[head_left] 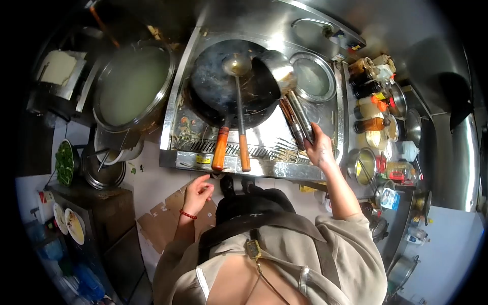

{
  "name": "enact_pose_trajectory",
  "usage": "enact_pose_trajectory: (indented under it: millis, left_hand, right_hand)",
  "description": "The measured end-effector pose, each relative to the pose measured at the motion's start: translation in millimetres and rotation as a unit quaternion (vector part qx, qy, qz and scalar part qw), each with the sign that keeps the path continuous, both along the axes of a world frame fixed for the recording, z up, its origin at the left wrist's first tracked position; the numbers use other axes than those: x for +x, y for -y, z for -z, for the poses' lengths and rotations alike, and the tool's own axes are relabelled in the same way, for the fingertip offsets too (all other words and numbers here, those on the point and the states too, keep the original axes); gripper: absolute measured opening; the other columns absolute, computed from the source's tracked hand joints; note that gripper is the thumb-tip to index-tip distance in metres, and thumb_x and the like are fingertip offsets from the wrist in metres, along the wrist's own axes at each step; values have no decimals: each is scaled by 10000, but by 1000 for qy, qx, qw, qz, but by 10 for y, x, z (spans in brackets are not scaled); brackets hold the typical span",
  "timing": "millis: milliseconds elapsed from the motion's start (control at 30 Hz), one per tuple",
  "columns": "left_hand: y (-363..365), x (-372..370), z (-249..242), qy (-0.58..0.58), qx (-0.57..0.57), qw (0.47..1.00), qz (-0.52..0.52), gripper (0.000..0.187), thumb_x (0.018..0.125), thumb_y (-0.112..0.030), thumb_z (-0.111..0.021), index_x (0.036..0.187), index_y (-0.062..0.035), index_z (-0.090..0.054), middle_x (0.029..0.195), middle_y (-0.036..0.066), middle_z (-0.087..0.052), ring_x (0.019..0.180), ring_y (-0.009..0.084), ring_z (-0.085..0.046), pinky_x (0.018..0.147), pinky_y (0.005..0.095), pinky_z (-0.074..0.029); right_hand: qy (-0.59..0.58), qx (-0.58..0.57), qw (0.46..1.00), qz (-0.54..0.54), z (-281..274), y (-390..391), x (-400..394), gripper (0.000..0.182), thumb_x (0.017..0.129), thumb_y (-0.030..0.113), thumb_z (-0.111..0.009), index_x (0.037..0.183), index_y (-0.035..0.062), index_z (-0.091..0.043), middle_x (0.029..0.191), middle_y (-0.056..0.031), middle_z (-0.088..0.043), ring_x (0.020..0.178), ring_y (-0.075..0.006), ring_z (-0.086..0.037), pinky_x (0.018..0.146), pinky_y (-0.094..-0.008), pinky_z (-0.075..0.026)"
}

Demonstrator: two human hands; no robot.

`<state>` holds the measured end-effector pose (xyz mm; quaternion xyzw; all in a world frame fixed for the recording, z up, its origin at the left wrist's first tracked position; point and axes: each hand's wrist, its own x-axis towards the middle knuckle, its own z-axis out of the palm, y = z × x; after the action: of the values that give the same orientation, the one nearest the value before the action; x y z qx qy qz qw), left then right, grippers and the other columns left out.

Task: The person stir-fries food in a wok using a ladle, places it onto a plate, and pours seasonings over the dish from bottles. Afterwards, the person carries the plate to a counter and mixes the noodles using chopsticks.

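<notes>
My right hand point(320, 147) is closed round dark, long handles point(297, 119) at the right of the stove. A shiny metal strainer or ladle bowl point(281, 71) shows beyond their far ends, above the wok's right side. My left hand point(197, 194), with a red bead bracelet, hangs in front of the stove edge, fingers curled loosely and apart, holding nothing. A dark wok point(208, 76) sits on the burner with a wooden handle point(220, 150) towards me. Across it lies a ladle point(240, 112), its bowl inside the wok and its wooden grip on the stove's front.
Left of the stove stands a large pot point(132, 86) of cloudy liquid, with a bowl of greens point(65, 162) further left. A round metal basin point(312, 76) sits at the back right. Bottles point(371, 124) and a pot point(363, 165) line the right shelf.
</notes>
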<state>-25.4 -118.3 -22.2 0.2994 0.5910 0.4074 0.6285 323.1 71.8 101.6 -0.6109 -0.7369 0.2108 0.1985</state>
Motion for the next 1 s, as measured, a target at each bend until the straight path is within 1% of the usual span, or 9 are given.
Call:
enact_pose_trajectory:
  millis: [133, 300, 400, 533, 633, 767, 867, 900, 1000]
  left_hand:
    - [37, 195, -7, 20, -22, 1000, 6, 418, 859, -25, -606, 1252, 17, -474, 899, 85, -623, 633, 76, -556, 552, 209, -478]
    - [-115, 538, -150, 107, -40, 993, 0, 384, 953, -201, -489, 1275, 4, -451, 1039, 146, -610, 747, 133, -588, 676, 260, -507]
    - [-332, 798, -222, 304, -80, 946, -80, 468, 993, -358, -359, 1275, 7, -440, 1178, 198, -560, 936, 210, -588, 832, 324, -485]
    - [-606, 1031, -451, 395, -81, 912, -79, 547, 995, -441, -274, 1278, 0, -432, 1273, 223, -498, 1108, 273, -535, 950, 379, -427]
    - [-701, 1002, -448, 468, -85, 879, -38, 562, 989, -453, -284, 1329, -20, -399, 1257, 203, -509, 1078, 265, -548, 910, 389, -452]
    - [-1033, 1030, -738, 609, -43, 788, -79, 561, 982, -399, -346, 1389, -14, -316, 1161, 146, -544, 927, 217, -588, 774, 318, -494]
    - [-1316, 749, -617, 643, 52, 758, -97, 411, 970, -260, -440, 1284, 4, -412, 1056, 107, -543, 768, 117, -541, 592, 207, -478]
    - [-1354, 590, -698, 642, 7, 760, -106, 336, 960, -208, -469, 1218, 5, -444, 969, 88, -536, 711, 76, -487, 507, 184, -436]
    - [-1047, 508, -1159, 104, 35, 994, -16, 336, 942, -143, -481, 1234, 12, -423, 711, 30, -527, 514, 80, -479, 427, 225, -411]
  right_hand:
    - [217, 47, 975, 27, 98, -242, 278, 537, 781, 33, -526, 1301, 13, -395, 1003, -270, -583, 750, -435, -617, 664, -502, -498]
    - [228, 120, 961, 97, 588, -966, 1129, 481, 816, 30, -455, 1296, 51, -429, 992, -236, -590, 777, -416, -615, 663, -486, -497]
    - [131, -18, 977, 165, 885, -1438, 1651, 556, 709, 48, -615, 1253, 51, -499, 1025, -247, -619, 918, -411, -601, 797, -445, -490]
    - [179, 16, 971, 155, 1477, -1779, 2244, 607, 695, 94, -719, 1253, 16, -493, 1099, -216, -599, 971, -376, -589, 827, -422, -477]
    - [192, 309, 929, 67, 1261, -1468, 1890, 524, 757, 98, -667, 1249, 39, -498, 1223, -218, -506, 1082, -397, -495, 927, -464, -412]
    - [37, 0, 998, 51, 2700, -673, 1621, 498, 804, 114, -650, 1250, 5, -456, 1169, -187, -499, 984, -324, -520, 865, -395, -456]
    - [181, -148, 972, -8, 2077, -539, 999, 705, 771, 241, -694, 1330, 5, -336, 1158, -257, -531, 1061, -373, -537, 838, -388, -481]
    - [171, -197, 965, 20, 2001, -580, 918, 716, 766, 243, -700, 1335, 8, -334, 1174, -264, -527, 1077, -367, -534, 840, -384, -480]
    - [-70, -239, 964, 91, 2206, -536, 1180, 706, 781, 222, -693, 1356, 5, -344, 1120, -217, -590, 992, -312, -591, 831, -364, -489]
